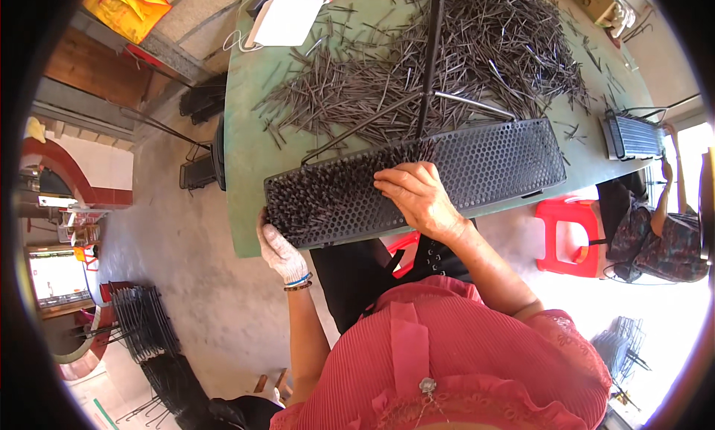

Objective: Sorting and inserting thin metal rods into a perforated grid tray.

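A long black perforated rack (499, 158) lies at the table's front edge, its far side hung from a long rod handle (433, 50). Thin dark sticks (316, 195) stand packed in the holes of its left part; the right part shows bare holes. My left hand (280, 255), in a white knitted glove, grips the rack's near left corner, with some fingers hidden behind it. Over the middle, where the standing sticks end, my bare right hand (423, 199) has its fingers pinched together. Whatever is between its fingertips cannot be made out.
Beyond the rack a big heap of loose dark sticks (484, 58) covers the green table (247, 132). White paper (287, 20) lies far left. At right, another person (648, 233) is beside a similar rack (633, 136) and a red stool (570, 236). More racks (145, 322) stand on the floor at left.
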The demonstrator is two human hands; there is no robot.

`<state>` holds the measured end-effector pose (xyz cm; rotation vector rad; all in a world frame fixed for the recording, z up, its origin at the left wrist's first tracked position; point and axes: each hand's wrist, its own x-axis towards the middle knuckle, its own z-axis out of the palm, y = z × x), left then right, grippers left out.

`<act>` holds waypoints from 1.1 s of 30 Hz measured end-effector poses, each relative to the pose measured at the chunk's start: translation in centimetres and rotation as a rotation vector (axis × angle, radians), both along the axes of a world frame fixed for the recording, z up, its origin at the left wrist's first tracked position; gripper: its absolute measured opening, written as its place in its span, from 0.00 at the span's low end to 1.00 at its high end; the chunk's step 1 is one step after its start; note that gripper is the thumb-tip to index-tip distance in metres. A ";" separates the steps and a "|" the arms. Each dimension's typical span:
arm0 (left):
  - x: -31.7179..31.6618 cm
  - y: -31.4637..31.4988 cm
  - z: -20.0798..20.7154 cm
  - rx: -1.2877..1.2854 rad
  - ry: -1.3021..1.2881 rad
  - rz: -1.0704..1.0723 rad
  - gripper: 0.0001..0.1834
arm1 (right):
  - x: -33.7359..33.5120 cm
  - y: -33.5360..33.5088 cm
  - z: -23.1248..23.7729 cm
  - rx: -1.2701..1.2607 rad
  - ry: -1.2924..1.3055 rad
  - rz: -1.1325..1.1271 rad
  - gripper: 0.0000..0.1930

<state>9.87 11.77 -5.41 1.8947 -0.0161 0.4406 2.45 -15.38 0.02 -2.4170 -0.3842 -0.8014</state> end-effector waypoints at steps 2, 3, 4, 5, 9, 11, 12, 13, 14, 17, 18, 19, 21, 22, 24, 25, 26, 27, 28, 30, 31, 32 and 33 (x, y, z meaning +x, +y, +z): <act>0.0 0.2 -0.3 0.001 -0.004 -0.005 0.34 | -0.3 0.4 0.2 0.012 0.004 -0.018 0.16; 0.0 0.3 -0.3 0.007 -0.002 -0.003 0.34 | -0.2 0.5 0.5 0.028 0.015 -0.029 0.15; -0.1 0.4 -0.4 0.006 -0.007 -0.004 0.34 | -0.2 0.5 0.6 0.031 0.023 -0.041 0.14; -0.2 0.5 -0.5 0.013 -0.007 -0.002 0.35 | -0.3 0.5 0.6 0.033 0.020 -0.042 0.14; 0.1 0.4 -0.5 0.057 -0.011 0.008 0.36 | -0.3 0.4 0.5 0.082 0.016 -0.021 0.14; 0.1 0.4 -0.3 0.053 -0.002 0.001 0.36 | 0.0 0.2 0.3 0.120 0.034 -0.062 0.13; 0.3 0.3 -0.2 0.049 -0.002 0.001 0.37 | 0.2 0.1 0.4 0.146 0.051 -0.070 0.12; 0.3 0.2 -0.2 0.034 -0.003 -0.003 0.36 | 0.3 0.0 0.6 0.171 0.068 -0.079 0.11; 0.3 0.2 -0.5 0.014 -0.002 -0.006 0.36 | 0.2 -0.3 0.8 0.163 0.085 -0.064 0.09; 0.4 0.3 -0.8 -0.005 0.004 0.010 0.35 | 0.5 -0.8 1.0 0.138 0.112 -0.080 0.09; 0.5 0.4 -1.1 -0.030 -0.006 0.006 0.35 | 0.4 -0.8 1.0 0.132 0.116 -0.072 0.09; 0.6 0.5 -1.3 -0.055 -0.015 0.002 0.35 | 0.4 -0.9 1.1 0.102 0.130 -0.071 0.09; 0.5 0.7 -1.4 -0.051 -0.010 0.012 0.35 | 0.3 -0.7 1.1 0.064 0.150 -0.062 0.09; 0.5 0.6 -1.4 -0.070 -0.010 -0.005 0.32 | 0.2 -0.5 1.0 0.076 0.126 -0.058 0.10; 0.1 0.1 -0.3 -0.043 0.007 -0.009 0.30 | 0.2 -0.2 1.1 0.084 0.111 -0.046 0.11; 0.2 0.2 -0.4 -0.038 -0.001 -0.009 0.31 | 0.2 -0.1 1.2 0.073 0.068 -0.059 0.12; 0.2 0.2 -0.5 -0.034 -0.009 -0.009 0.33 | 0.2 0.1 1.2 0.063 0.026 -0.072 0.12; 0.1 0.3 -0.4 -0.014 -0.008 -0.004 0.32 | 0.3 0.1 1.1 0.058 -0.005 -0.089 0.12; 0.2 0.4 -0.6 -0.019 -0.002 0.003 0.32 | 0.3 0.2 1.2 0.053 0.000 -0.082 0.12; 0.3 0.7 -0.9 -0.031 0.004 -0.011 0.32 | 0.3 0.2 1.6 -0.013 -0.012 -0.036 0.12; 0.4 0.8 -1.1 -0.026 -0.006 -0.006 0.31 | 0.4 0.2 1.6 -0.019 -0.007 -0.027 0.12; 0.4 0.9 -1.2 -0.031 -0.001 0.003 0.31 | 0.4 0.2 1.5 -0.021 0.000 -0.029 0.12; 0.4 0.8 -1.2 -0.017 -0.001 0.003 0.31 | 0.3 0.1 1.3 -0.025 0.008 -0.034 0.12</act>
